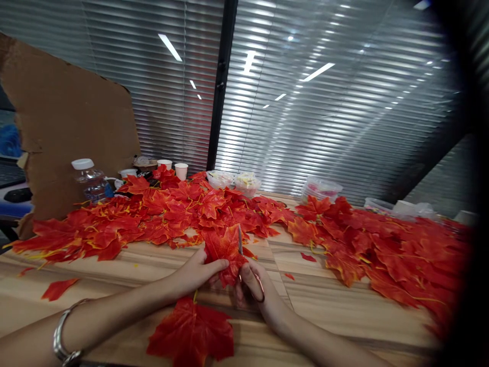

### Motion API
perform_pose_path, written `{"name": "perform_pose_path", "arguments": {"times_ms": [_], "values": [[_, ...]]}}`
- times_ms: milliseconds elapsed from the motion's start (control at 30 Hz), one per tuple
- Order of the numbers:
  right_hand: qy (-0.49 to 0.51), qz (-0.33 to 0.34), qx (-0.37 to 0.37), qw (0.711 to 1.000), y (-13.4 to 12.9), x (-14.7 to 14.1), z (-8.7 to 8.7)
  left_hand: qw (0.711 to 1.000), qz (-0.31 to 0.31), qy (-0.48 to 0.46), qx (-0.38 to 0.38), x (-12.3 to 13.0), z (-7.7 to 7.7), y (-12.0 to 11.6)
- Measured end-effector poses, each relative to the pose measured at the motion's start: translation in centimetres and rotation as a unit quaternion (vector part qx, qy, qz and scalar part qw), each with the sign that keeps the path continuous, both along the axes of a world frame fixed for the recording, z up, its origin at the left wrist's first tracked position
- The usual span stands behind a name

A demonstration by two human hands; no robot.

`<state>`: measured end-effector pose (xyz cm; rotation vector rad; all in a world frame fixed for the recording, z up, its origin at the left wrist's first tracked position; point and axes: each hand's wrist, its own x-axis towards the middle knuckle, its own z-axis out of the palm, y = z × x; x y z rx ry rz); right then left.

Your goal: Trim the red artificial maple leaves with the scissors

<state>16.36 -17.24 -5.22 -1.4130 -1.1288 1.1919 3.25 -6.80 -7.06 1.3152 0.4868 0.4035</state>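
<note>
Pinched in my left hand (208, 267) is a red artificial maple leaf (222, 245), held up over the wooden table. My right hand (256, 286) grips a pair of scissors (240, 239), thumb through a loop, with the blade pointing up along the leaf's right side. Whether the blades are apart or together cannot be made out. Below my hands, near the front edge, lies another red maple leaf (194, 329) with a yellow stem. The fingers of my right hand behind the scissors are partly hidden.
Maple leaves heap at the back left (168, 209) and on the right (367, 244). Small red scraps (59, 289) lie about on the table (126, 278). Behind stand a plastic bottle (89, 181), paper cups (181, 171), plastic tubs (247, 183) and a cardboard sheet (72, 112).
</note>
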Motion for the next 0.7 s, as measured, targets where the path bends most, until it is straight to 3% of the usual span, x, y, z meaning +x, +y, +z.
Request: {"name": "perform_pose_path", "arguments": {"times_ms": [467,700], "values": [[-0.010,0.012,0.040,0.999,-0.06,0.14,-0.02,1.000,-0.016,-0.022,-0.006,-0.15,0.04,-0.15],[0.006,-0.008,0.051,0.999,-0.25,0.16,-0.06,1.000,0.012,-0.010,-0.003,-0.20,0.02,-0.06]]}}
